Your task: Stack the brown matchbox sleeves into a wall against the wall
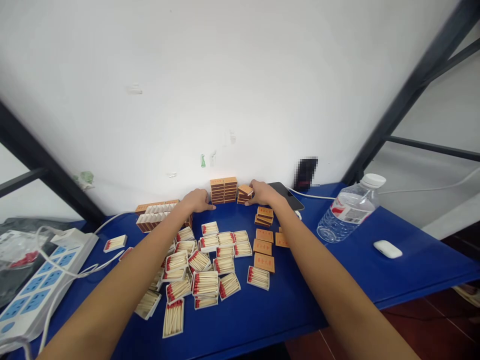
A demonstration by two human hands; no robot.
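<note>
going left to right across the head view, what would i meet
White power strip, lone tray of matches, left hand, tall double matchbox stack, right hand, plastic bottle, small white case.

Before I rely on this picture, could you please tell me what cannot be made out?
In the head view:
- Orange cardboard matchboxes: lettering too small to read.
- Dark object by the white wall: pixelated.
- White plastic power strip with blue sockets: one end cut off by the left edge.
- White cardboard trays of red-tipped matches: some partly hidden behind the left forearm.
</note>
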